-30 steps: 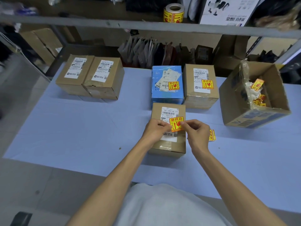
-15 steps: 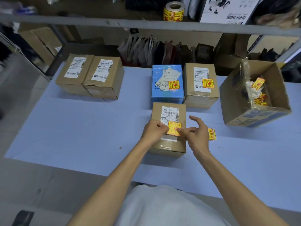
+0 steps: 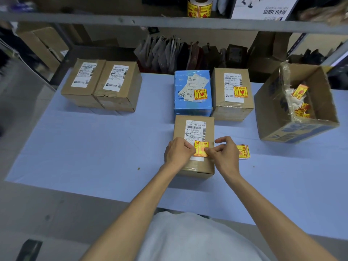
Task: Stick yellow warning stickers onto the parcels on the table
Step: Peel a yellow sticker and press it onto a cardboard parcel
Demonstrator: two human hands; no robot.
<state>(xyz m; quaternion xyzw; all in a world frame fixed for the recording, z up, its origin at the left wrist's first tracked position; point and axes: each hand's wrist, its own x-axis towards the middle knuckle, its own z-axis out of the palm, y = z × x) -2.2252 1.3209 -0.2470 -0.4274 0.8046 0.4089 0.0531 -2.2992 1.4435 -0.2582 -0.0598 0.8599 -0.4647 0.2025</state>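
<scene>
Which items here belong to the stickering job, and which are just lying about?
Job: yellow sticker, touched by left hand and right hand, on near parcel; spare stickers; two unstickered parcels; blue parcel and brown parcel, already stickered.
Lying about: open carton of scraps; sticker roll on shelf; dark pouches.

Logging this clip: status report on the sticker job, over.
Left hand curled at the sticker's left edge, grip unclear; right hand presses its right edge. Sticker flat on the front parcel, over its label. Nothing in the way.
</scene>
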